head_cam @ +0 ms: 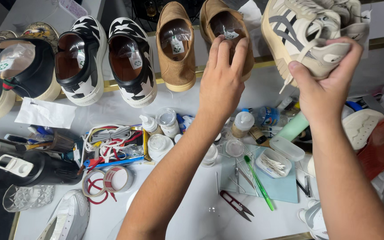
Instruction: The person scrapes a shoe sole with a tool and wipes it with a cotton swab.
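My left hand (222, 78) reaches up to a tan suede shoe (214, 18) on the shelf, fingers resting on its heel opening. Beside it stands its tan mate (174, 53). My right hand (323, 84) grips the tongue and collar of a cream sneaker with grey stripes (298, 31), holding it tilted at the upper right. Small plastic bags with tags lie inside the tan shoes.
A pair of black-and-white patterned slip-ons (132, 62) and black sneakers (27, 66) line the shelf to the left. The white table (201, 209) below holds small bottles (167, 122), tape rolls (117, 178), thread snips (236, 205), a green pen (258, 182), a cotton swab box (274, 162) and a black flask (41, 169).
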